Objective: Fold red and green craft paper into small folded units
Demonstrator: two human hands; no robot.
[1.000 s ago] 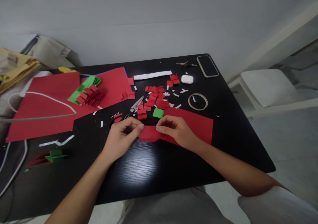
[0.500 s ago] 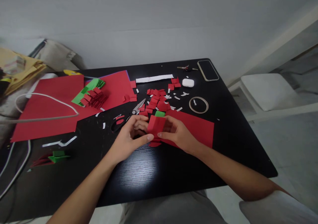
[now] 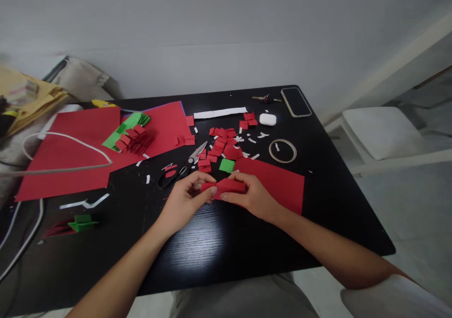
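Near the middle of the black table, a folded red paper piece [image 3: 229, 186] is held between my two hands. My left hand [image 3: 187, 198] pinches its left end between thumb and fingers. On its right end, my right hand [image 3: 252, 198] closes with the thumb in front. A small green paper piece [image 3: 226, 165] lies just beyond the fingers. Past it is a heap of small folded red paper pieces [image 3: 219, 144]. Scissors [image 3: 189, 162] with black handles lie beyond my left hand. Under and beside my right hand is a red paper sheet [image 3: 284, 181].
Larger red sheets [image 3: 77, 148] lie at left, bearing green folded strips [image 3: 129, 127] and a white cable [image 3: 74, 137]. A tape roll [image 3: 282, 151], white case [image 3: 267, 119], keys [image 3: 267, 99] and phone [image 3: 295, 101] sit at right. White paper scraps are scattered about.
The red paper has turned from upright to lying sideways between my hands. My right hand has shifted slightly right, and the green piece beyond it shows more fully.
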